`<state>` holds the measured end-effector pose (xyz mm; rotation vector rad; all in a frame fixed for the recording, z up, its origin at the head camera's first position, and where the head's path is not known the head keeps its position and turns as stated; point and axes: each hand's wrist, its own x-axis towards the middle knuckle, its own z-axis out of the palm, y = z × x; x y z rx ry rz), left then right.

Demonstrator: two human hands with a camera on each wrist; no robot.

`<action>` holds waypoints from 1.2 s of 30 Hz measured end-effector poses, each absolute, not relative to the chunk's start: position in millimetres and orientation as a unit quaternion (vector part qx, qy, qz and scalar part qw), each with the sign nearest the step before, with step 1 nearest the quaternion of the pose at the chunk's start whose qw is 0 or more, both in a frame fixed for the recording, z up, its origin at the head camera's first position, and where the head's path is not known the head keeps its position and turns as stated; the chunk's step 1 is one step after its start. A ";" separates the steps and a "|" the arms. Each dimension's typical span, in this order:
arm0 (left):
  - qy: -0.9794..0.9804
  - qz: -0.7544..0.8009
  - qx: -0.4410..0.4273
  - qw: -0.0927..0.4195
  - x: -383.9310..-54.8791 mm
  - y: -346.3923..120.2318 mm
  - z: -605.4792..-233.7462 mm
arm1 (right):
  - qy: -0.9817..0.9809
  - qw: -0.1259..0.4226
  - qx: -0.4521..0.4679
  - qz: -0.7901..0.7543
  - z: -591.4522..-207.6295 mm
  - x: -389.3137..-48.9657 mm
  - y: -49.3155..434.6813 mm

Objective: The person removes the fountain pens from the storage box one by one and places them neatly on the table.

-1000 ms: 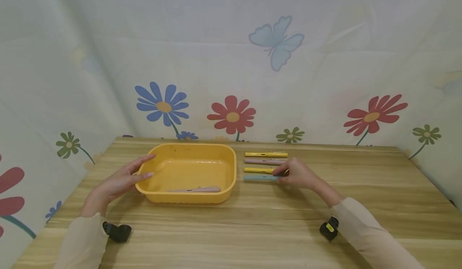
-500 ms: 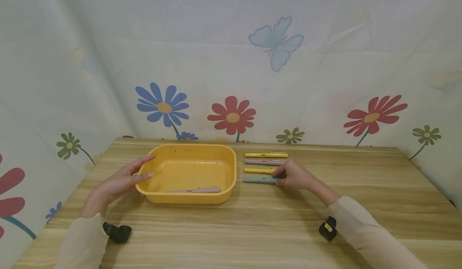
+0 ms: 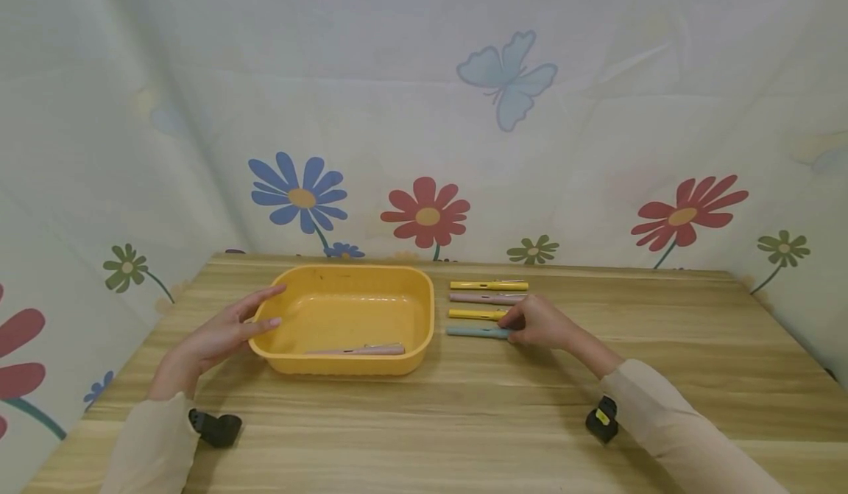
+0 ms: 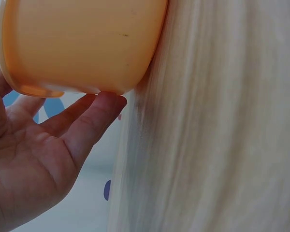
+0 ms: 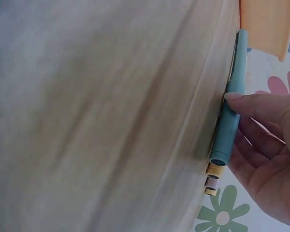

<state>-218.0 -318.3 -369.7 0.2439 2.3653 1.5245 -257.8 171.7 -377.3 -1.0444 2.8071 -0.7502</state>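
At its left end, the yellow plastic basin (image 3: 361,364) is held by my left hand (image 3: 218,336), thumb over the rim and fingers against the outer wall (image 4: 82,48). Inside the basin a pale pink pen (image 3: 377,349) lies along the near side. My right hand (image 3: 546,322) pinches a light blue pen (image 3: 473,331) near its right end; in the right wrist view the thumb presses the near side of its barrel (image 5: 225,128). Just beyond lie a yellow pen (image 3: 473,314), a pink pen (image 3: 483,298) and another yellow pen (image 3: 490,286), roughly parallel.
The wooden table (image 3: 411,435) carries everything and ends at a pale curtain (image 3: 371,111) printed with flowers and a butterfly. Small black cameras sit at the left wrist (image 3: 218,428) and right wrist (image 3: 601,420).
The blue pen and my right hand have shifted slightly toward the front, widening the gap to the near yellow pen. My left hand and the basin stay put.
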 end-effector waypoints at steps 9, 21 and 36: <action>0.820 0.542 0.089 0.159 -216.4 -318.7 -369.0 | 0.906 0.022 -0.350 -0.238 -378.5 -258.6 171.8; 0.823 0.538 0.084 0.161 -216.5 -317.6 -367.8 | 0.878 0.040 -0.348 -0.326 -367.0 -252.1 163.3; 0.828 0.534 0.076 0.155 -217.0 -317.2 -369.3 | 0.844 0.039 -0.353 -0.401 -344.1 -243.8 125.8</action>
